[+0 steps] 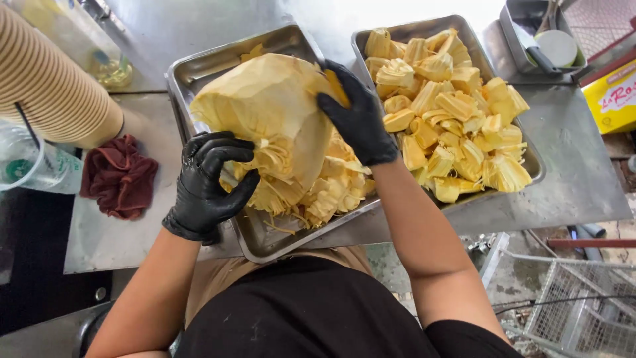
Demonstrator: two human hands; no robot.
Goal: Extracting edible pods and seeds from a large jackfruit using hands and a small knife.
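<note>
A large pale-yellow wedge of cut jackfruit (271, 113), smooth and creamy on its upturned core face and frayed into stringy yellow fibres and bulbs along its lower edge, sat lifted over the near, left-hand rectangular steel tray (199, 69). The left hand (211, 182), in a black glove, was curled closed around the fibrous lower left edge of the wedge, fingers hooked over it. The right hand (356, 116), also gloved in black, pressed down on the wedge's upper right end, its fingers closed on an orange-yellow fruit bulb (336, 85) there. The wedge's long axis ran from lower left to upper right across the tray, with the smooth face turned up and toward the left and the ragged side facing down toward the person. Beneath it, the tray held more loose fibres and clumped bulbs (328, 192). Just beside it to the right, touching or nearly so, a 2nd rectangular steel tray (530, 156) was heaped with separated yellow jackfruit bulbs (450, 106). Both trays rested on a grey steel counter (576, 172). To the left lay a crumpled dark-red cloth (119, 176), a tall stack of tan ribbed paper cups (53, 86) on its side, and a clear plastic cup (26, 162).
</note>
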